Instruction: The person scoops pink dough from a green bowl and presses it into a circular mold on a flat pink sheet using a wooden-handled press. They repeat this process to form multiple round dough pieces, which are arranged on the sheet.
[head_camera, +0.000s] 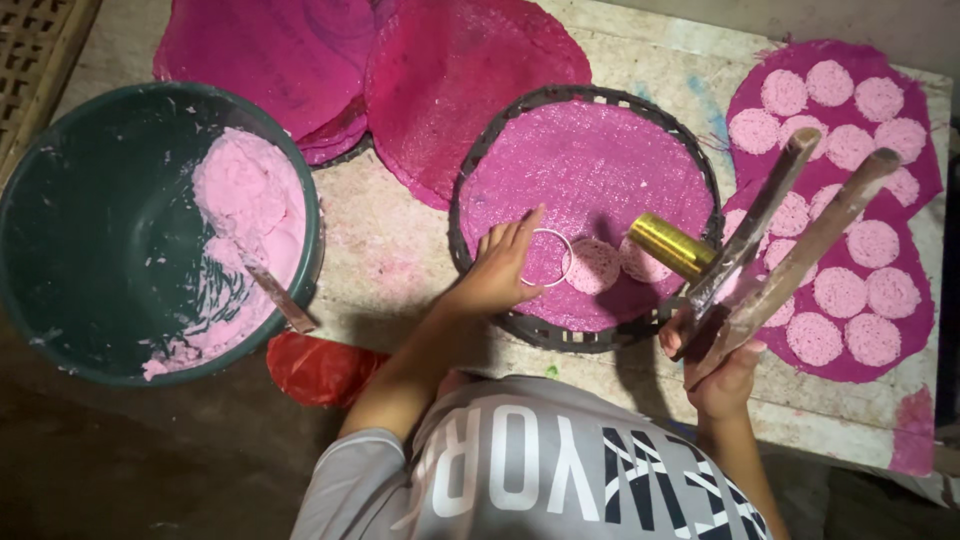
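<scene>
My left hand (497, 270) rests on a pink cloth mat inside a round black woven tray (478, 150), its fingers on a thin white ring (548, 257). Just right of the ring, two round pink dough discs (592, 265) lie on the mat. My right hand (722, 375) is at the tray's right rim. It grips two flat tools with wooden handles (800, 245) that point up and to the right. A gold cylinder (672, 245) juts from that grip over the tray.
A green bowl (60, 160) with pink dough (255, 205) and a utensil (282, 302) stands at the left. A red bag (320, 368) lies below it. Pink cloths (300, 50) lie at the back. Mats with several pink discs (845, 205) fill the right.
</scene>
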